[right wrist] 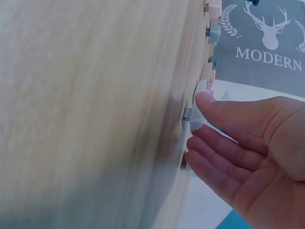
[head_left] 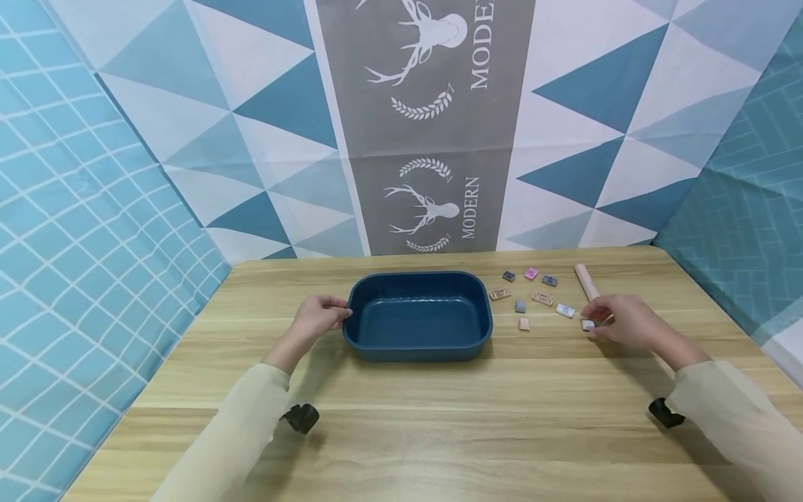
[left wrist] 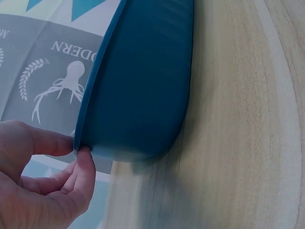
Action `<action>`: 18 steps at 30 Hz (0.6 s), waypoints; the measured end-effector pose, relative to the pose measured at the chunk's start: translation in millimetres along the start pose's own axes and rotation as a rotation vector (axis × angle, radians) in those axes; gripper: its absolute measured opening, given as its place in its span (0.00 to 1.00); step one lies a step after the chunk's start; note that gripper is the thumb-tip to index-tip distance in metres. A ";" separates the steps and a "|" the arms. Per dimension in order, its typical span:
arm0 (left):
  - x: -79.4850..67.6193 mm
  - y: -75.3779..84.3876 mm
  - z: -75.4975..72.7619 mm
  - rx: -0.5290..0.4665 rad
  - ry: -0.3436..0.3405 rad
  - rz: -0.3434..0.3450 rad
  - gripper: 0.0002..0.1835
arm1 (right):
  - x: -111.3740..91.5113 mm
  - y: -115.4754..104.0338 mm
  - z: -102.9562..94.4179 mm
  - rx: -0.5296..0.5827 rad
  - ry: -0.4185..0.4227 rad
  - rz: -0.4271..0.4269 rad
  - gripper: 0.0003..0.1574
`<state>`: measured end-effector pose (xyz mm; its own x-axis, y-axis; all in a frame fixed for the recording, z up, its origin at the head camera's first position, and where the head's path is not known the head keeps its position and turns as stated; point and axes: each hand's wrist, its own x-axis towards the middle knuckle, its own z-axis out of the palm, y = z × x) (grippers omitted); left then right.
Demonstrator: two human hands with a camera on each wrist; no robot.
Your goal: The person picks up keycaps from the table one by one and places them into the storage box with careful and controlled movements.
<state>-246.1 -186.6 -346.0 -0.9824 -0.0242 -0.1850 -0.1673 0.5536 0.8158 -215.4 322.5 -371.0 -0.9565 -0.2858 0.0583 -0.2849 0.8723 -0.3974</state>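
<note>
My left hand pinches the left rim of a dark blue rectangular basin, thumb on one side of the edge and a finger on the other. The basin stands upright on the table, and the left wrist view shows its outer wall close up. At the right, my right hand pinches a small white block between thumb and fingertips. In the right wrist view this white block has a short grey stub on its table side. A white printed block lies just left of the hand.
Several small blocks lie between basin and right hand, among them a pink one, a tan printed one and a grey-blue one. A pale wooden rod lies behind the right hand. Patterned cloth hangs behind the table.
</note>
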 end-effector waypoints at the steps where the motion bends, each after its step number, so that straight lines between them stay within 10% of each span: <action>1: 0.2 0.4 -0.3 -0.006 -0.002 -0.004 0.16 | 0.3 0.2 0.3 0.009 0.001 0.003 0.17; 18: -1.5 2.1 0.3 -0.013 -0.012 0.004 0.15 | 1.6 11.6 3.9 0.092 0.008 0.036 0.18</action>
<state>-244.9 -185.1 -344.1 -0.9820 -0.0117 -0.1885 -0.1646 0.5426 0.8237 -220.0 330.6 -379.2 -0.9665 -0.2516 0.0502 -0.2441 0.8417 -0.4816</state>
